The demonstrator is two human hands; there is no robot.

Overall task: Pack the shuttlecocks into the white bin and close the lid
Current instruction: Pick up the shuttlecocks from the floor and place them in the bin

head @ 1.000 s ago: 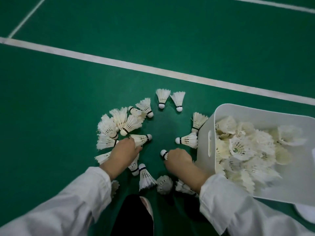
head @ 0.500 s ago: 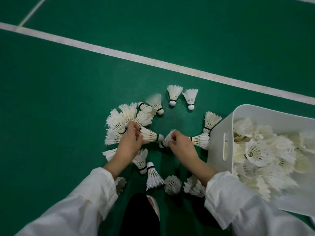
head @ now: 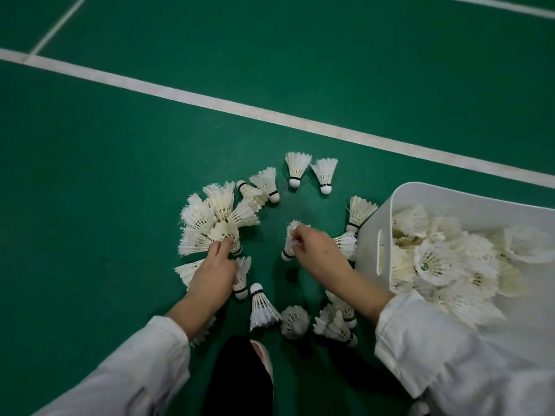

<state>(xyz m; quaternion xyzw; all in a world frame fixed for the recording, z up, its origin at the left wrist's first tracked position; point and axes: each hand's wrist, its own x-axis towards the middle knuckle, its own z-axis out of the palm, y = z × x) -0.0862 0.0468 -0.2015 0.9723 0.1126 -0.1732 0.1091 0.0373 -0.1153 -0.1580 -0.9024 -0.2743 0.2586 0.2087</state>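
The right hand [head: 315,250] pinches the feathers of 1 shuttlecock [head: 292,235], which now hangs cork down; 0.5 s ago it was tilted with its cork out to the left. The left hand [head: 214,265] has its fingertips on the feathers of a shuttlecock in the left cluster [head: 210,217], as it did before. I cannot tell whether it pinches or only touches. The shuttlecock that lay between the 2 hands now sits under those fingertips. About 20 loose shuttlecocks ring the hands on the green floor [head: 120,145], below the white line [head: 270,112]. The white bin [head: 371,235] stands to the right, its top open and heaped with shuttlecocks.
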